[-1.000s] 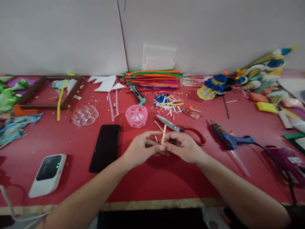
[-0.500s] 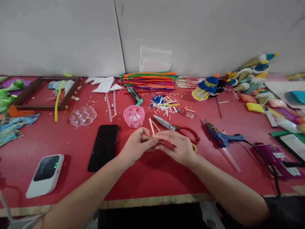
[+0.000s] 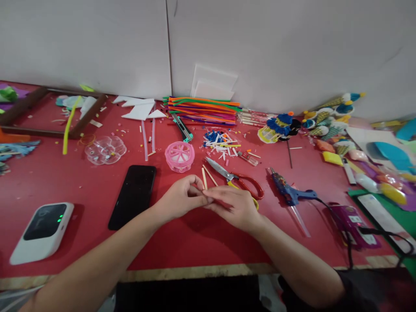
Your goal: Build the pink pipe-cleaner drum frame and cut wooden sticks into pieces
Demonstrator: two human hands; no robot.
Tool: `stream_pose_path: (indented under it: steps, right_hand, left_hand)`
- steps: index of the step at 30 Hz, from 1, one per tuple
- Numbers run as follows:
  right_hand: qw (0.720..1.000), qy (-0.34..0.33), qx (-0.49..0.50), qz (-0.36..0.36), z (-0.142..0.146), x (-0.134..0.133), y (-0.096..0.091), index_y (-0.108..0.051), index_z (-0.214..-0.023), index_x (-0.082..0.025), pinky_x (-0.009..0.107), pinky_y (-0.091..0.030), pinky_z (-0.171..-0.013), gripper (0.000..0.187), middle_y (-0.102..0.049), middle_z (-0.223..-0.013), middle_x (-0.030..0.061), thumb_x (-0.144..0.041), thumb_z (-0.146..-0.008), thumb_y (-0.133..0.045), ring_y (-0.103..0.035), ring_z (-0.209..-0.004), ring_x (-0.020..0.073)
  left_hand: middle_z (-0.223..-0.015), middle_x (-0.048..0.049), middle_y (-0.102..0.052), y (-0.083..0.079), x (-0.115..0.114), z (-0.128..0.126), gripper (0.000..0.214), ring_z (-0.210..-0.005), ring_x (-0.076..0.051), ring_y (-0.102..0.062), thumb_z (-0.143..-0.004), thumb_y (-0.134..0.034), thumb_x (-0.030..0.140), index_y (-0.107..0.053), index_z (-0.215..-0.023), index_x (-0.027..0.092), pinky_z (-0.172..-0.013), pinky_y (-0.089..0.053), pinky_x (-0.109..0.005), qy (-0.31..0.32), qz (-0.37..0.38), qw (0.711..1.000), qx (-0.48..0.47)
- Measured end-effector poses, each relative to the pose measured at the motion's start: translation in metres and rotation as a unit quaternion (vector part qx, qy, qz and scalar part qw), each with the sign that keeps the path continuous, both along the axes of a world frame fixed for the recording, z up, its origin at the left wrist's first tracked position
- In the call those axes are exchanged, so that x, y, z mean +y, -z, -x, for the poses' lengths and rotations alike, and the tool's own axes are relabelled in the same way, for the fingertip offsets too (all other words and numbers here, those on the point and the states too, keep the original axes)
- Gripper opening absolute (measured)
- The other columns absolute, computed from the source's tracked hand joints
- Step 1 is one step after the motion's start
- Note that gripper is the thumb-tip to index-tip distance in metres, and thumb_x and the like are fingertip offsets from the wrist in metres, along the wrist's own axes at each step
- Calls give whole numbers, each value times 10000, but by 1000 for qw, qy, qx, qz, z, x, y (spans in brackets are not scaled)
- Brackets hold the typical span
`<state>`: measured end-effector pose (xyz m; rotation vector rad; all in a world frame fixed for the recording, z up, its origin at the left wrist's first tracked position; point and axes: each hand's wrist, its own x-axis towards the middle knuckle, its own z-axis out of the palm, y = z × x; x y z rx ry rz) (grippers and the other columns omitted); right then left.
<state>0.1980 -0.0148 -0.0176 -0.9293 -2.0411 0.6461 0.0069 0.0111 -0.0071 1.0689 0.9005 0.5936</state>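
Observation:
My left hand and my right hand meet over the middle front of the table, fingertips pinched together. A short pale wooden stick points up from between them; its lower end is hidden by the fingers. Just beyond my right hand, a second wooden stick lies slanted on the red table. Scissors with red and yellow handles rest behind that hand, partly covered by it. Ahead of my left hand is a pink round openwork piece.
A black phone and a white device lie on the left. To the right is a blue glue gun with its cord. Behind are cut bits, a cutter knife, pipe cleaners and a brown frame.
The camera view has shifted, so most table items sit further left in the picture. Both hands keep their pinch around the stick, with only slight finger movement.

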Motion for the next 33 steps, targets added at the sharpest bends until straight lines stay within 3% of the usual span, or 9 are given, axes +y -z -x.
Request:
stream_pose_path:
  steps: [3,7,10,21,24,28,33]
  right_hand:
    - [1000,9,-6,17,1,-1,0,-682,-1151,-306,322,-602,-854,296,-767,-1013,12,-190,-897,-582,-725,-949,173]
    - [999,18,-31,4,3,-1,5,-602,-1270,-302,315,-572,-929,416,-717,-1183,18,-127,-909,-494,-686,-1075,167]
    - [999,28,-45,4,5,-3,7,-503,-1370,-313,311,-570,-933,504,-695,-1229,18,-120,-905,-473,-680,-1090,170]
    - [1000,23,-14,14,11,-10,7,-7,-1553,-268,354,-543,-993,793,-588,-1375,108,-77,-915,-438,-569,-1258,203]
    - [998,61,1,-2,9,-9,5,-172,-1533,-287,407,-541,-992,756,-565,-1396,117,-171,-898,-565,-581,-1245,237]
    - [992,111,-5,-50,3,-5,-2,-605,-1237,-273,376,-576,-898,380,-724,-1069,79,-252,-861,-661,-688,-1014,224]
    - [996,85,0,-40,1,-3,-7,-673,-1119,-263,342,-580,-840,240,-744,-976,52,-234,-885,-631,-701,-927,196]
  left_hand:
    - [-656,15,-705,-1,1,-1,415,-641,-140,-674,-657,-823,352,-481,-823,185,-610,-425,-211,-10,4,1000,3]
    - [-662,22,-706,-2,0,-3,391,-650,-147,-684,-654,-825,311,-494,-821,186,-611,-436,-218,-62,7,998,27]
    - [-679,23,-709,-2,-2,-5,397,-682,-163,-702,-634,-835,299,-482,-782,194,-636,-472,-238,-91,-2,995,34]
    - [-665,50,-700,-2,-5,-9,372,-681,-141,-714,-677,-789,220,-421,-736,206,-625,-493,-218,-86,-23,996,-9]
    - [-658,48,-712,-4,-6,-10,398,-667,-121,-709,-696,-783,240,-389,-746,210,-617,-485,-197,-102,-25,993,-62]
    - [-676,36,-726,-7,-4,-8,406,-662,-108,-703,-684,-810,258,-424,-796,199,-646,-490,-194,-110,-2,992,-64]
    - [-687,8,-733,-9,0,-3,382,-661,-130,-698,-665,-828,293,-496,-817,182,-671,-505,-234,-70,23,997,-33]
